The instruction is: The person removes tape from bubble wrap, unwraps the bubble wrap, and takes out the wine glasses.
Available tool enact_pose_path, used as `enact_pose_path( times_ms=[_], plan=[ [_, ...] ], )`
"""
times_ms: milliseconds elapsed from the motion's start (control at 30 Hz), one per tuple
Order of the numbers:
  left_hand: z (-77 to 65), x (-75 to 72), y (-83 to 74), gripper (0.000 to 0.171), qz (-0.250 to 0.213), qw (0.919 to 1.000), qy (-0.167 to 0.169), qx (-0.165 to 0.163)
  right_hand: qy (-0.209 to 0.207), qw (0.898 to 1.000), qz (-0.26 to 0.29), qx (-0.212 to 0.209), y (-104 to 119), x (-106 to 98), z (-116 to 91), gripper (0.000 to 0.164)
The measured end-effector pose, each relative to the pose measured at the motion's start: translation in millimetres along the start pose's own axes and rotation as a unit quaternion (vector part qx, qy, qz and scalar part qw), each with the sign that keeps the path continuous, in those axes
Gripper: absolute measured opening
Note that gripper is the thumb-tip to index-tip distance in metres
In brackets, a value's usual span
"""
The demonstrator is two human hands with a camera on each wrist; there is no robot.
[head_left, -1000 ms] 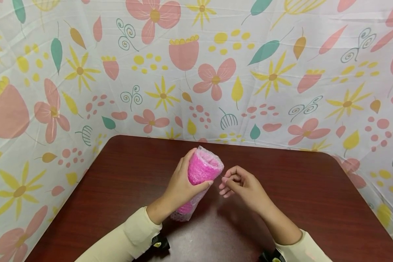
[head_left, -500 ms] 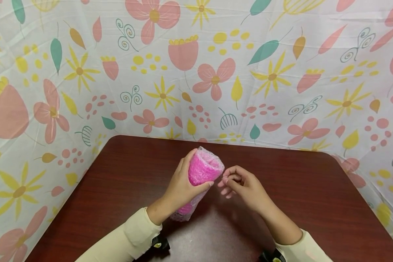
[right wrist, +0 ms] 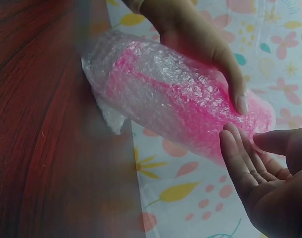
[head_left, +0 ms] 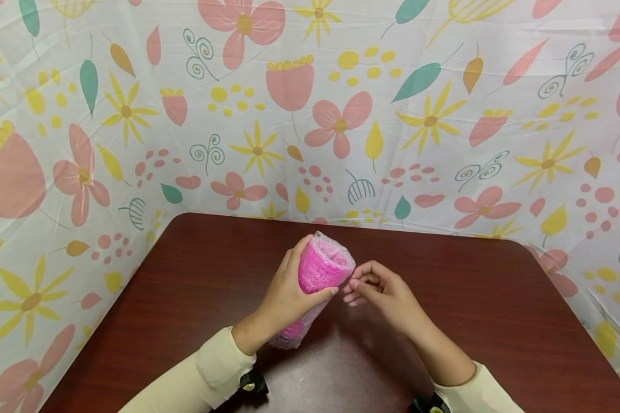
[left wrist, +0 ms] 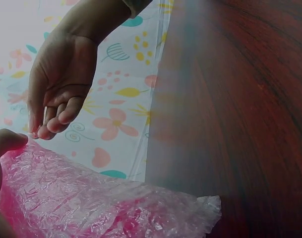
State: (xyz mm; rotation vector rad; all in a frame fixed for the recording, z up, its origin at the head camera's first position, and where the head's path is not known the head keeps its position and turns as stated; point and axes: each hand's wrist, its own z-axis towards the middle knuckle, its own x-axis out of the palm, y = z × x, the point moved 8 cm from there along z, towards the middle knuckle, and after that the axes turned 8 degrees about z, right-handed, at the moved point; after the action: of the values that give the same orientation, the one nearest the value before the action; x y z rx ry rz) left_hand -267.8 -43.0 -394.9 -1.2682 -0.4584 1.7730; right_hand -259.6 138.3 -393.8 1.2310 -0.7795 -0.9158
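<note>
A pink roll in clear bubble wrap (head_left: 317,269) is held tilted above the table, its round end facing up and to the right. My left hand (head_left: 284,292) grips it from the left side, thumb across the front. In the right wrist view the bubble wrap (right wrist: 160,94) has a loose flap at its lower end. At the upper right rim, my right hand (head_left: 387,295) brings thumb and index finger together, pinching the edge of the wrap; the other fingers are loosely bent. The left wrist view shows these fingertips against the wrap (left wrist: 101,198), the exact pinched bit too small to make out.
A dark reddish-brown wooden table (head_left: 196,275) lies below both hands. Behind it and along the sides hangs a white cloth (head_left: 186,120) printed with flowers and leaves. Black straps (head_left: 253,383) sit at the wrists below light sleeves.
The wrapped roll has shifted very slightly to the right in my left hand. My right fingers have moved a little at the rim; otherwise both hands stay in place.
</note>
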Motion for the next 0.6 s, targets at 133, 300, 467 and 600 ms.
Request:
enact_pose_path(
  times_ms=[133, 300, 467, 600],
  plan=[
    [-0.1, 0.7, -0.2, 0.106, 0.003, 1.0, 0.006, -0.004, -0.005, 1.0, -0.006, -0.009, 0.9, -1.3, 0.0, 0.019],
    [0.1, 2.2, -1.4, 0.107, 0.004, 0.9998, 0.018, 0.003, -0.007, 1.0, -0.01, -0.013, 2.2, -1.7, 0.0, 0.017],
    [-0.1, 4.2, -1.9, 0.103, -0.01, 0.9991, 0.04, 0.003, -0.013, 1.0, -0.009, -0.009, 1.7, -3.6, 0.0, 0.017],
    [-0.3, 4.6, -0.8, 0.098, -0.021, 0.9986, 0.048, -0.002, -0.01, 1.0, 0.006, -0.012, 1.3, -4.1, -0.6, 0.018]
  ],
)
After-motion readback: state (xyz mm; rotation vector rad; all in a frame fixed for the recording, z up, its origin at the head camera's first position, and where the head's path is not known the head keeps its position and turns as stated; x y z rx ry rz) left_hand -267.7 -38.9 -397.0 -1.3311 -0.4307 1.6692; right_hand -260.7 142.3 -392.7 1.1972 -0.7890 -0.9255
